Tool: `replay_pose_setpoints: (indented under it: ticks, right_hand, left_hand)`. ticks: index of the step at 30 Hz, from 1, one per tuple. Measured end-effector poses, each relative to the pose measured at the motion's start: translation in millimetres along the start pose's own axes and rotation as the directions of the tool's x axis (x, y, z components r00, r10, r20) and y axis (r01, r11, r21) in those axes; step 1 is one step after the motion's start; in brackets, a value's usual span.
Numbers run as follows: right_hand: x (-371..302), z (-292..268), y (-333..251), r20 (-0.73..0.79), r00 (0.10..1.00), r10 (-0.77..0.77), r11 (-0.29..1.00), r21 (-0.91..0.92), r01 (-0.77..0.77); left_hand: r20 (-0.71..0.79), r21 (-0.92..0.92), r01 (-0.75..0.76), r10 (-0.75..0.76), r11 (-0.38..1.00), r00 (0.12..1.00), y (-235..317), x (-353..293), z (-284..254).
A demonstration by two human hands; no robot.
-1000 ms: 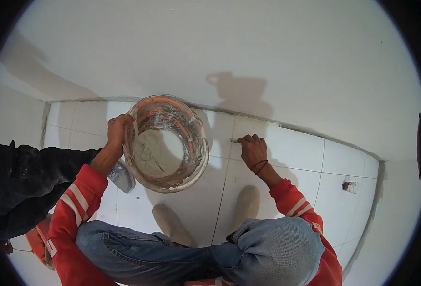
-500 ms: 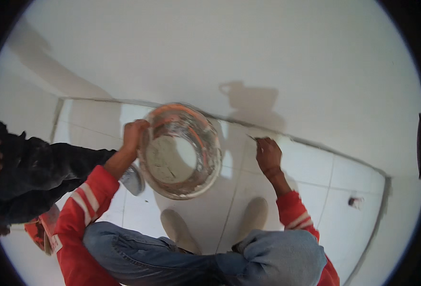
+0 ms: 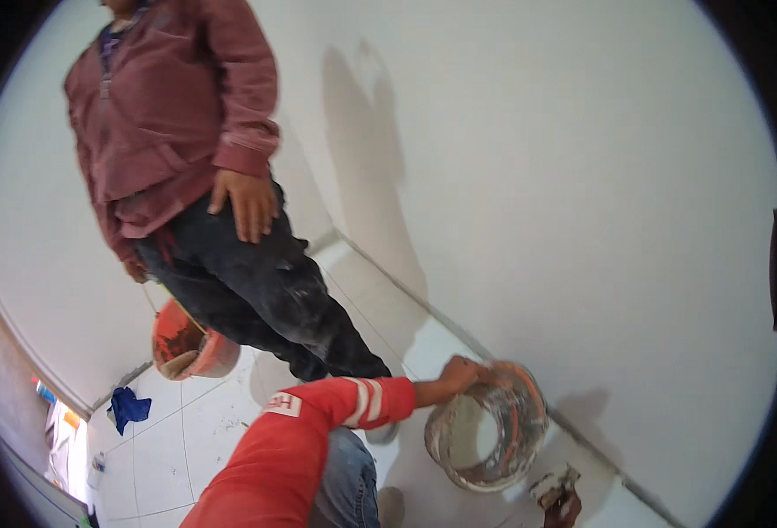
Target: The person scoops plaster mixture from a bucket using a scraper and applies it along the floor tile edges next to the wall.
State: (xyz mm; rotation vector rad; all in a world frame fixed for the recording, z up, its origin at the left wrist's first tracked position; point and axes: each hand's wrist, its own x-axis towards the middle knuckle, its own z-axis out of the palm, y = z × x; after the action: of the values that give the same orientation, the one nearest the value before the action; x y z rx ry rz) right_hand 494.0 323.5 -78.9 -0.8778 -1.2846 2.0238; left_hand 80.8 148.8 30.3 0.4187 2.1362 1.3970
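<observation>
My left hand [image 3: 461, 374] is closed on the rim of a round bucket [image 3: 529, 431], which is tilted towards me above the tiles. Its orange wall is smeared with pale plaster, and a whitish mix shows at its bottom. Beside the bucket, at the lower edge, my right hand [image 3: 562, 510] is partly cut off. Its fingers are closed on a putty knife [image 3: 547, 483] with a flat blade that looks coated with pale plaster.
A person [image 3: 164, 114] in a maroon hoodie stands close on my left, holding an orange bucket [image 3: 221, 356] by its handle. A blue cloth [image 3: 129, 409] lies on the white tiled floor [image 3: 160, 458]. The white wall [image 3: 564, 220] rises just beyond my bucket.
The view has swung left and up, bringing the standing person and the second bucket into sight. My left hand still grips the bucket; my right hand is now near the lower edge.
</observation>
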Motion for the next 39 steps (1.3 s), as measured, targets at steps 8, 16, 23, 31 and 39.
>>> replay_pose_setpoints:
  ticks: [8,16,23,31,39]
  right_hand:
    - [4,0,37,0.133,0.948,0.29,0.769,0.557,-0.314]
    - [-2,18,35,0.287,0.898,0.333,0.641,0.63,-0.438]
    - [-13,-5,39,0.587,0.758,0.286,0.543,0.552,-0.633]
    - [-10,-17,39,0.536,0.802,0.262,0.593,0.567,-0.572]
    - [-24,8,-16,0.426,0.865,0.264,0.608,0.623,-0.492]
  left_hand:
    - [0.002,0.036,-0.032,0.032,0.999,0.999,16,-12,1]
    - [-0.049,0.09,-0.028,0.033,0.996,0.998,19,-11,-5]
    - [0.075,0.098,0.013,-0.02,0.995,0.997,36,-14,11]
    - [0.042,0.056,0.011,-0.013,0.998,0.999,28,-10,8]
    - [0.019,0.089,0.076,-0.078,0.993,0.997,14,7,3]
